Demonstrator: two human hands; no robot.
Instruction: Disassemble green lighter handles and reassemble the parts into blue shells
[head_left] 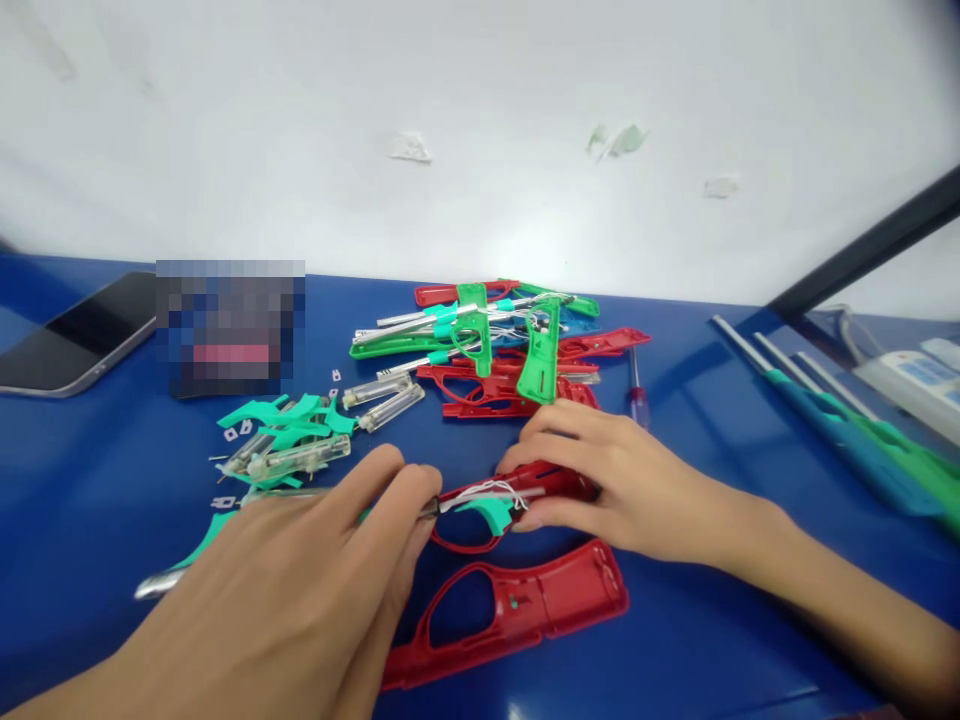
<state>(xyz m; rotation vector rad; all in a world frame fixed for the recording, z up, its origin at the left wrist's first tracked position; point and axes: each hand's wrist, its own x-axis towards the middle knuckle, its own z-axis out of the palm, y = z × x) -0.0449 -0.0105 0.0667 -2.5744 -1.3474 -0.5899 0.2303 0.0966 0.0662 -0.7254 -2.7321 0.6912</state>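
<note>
My right hand (600, 480) grips a red lighter casing half (551, 480) on the blue table. Inside this shell lie thin white wires (487, 490) and a teal trigger piece (493, 515). My left hand (337, 560) is closed at the shell's left end, fingertips pinched together; a small dark tip shows there, but what they hold is mostly hidden. Just in front, a second red casing half (540, 600) lies with its inner side up. Beside my left hand are teal triggers (300, 415) and clear fuel tanks (304, 458) in a loose heap.
Behind my hands is a pile of red casings (480, 385), green casings (540, 360) and metal tubes (405, 325). A screwdriver (638, 400) lies beside it. Long lighters (847, 420) and a power strip (915, 390) are at right, a phone (75, 335) at far left.
</note>
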